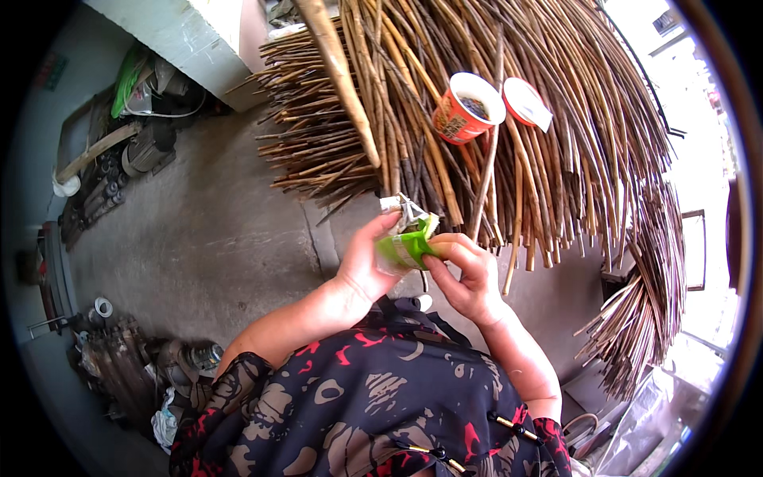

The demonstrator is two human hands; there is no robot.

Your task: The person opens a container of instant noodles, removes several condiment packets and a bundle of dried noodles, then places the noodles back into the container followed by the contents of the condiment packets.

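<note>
My left hand (363,262) holds a green and clear plastic sachet (405,249), its upper edge torn open with a silvery-white flap showing. The fingers of my right hand (468,271) pinch the sachet's right edge. Beyond my hands, a red and white paper cup (462,119) stands slightly tilted on a pile of long thin canes (536,149). Dark contents show inside the cup. Beside it on the canes lies a round white lid (526,100) with a red rim and a pale tab.
A thick wooden pole (343,83) lies across the pile's left part. Another bundle of canes (647,304) leans at the right. Electric motors (149,146) and metal parts (116,358) sit on the concrete floor (197,232) at the left, near a white-topped block (179,42).
</note>
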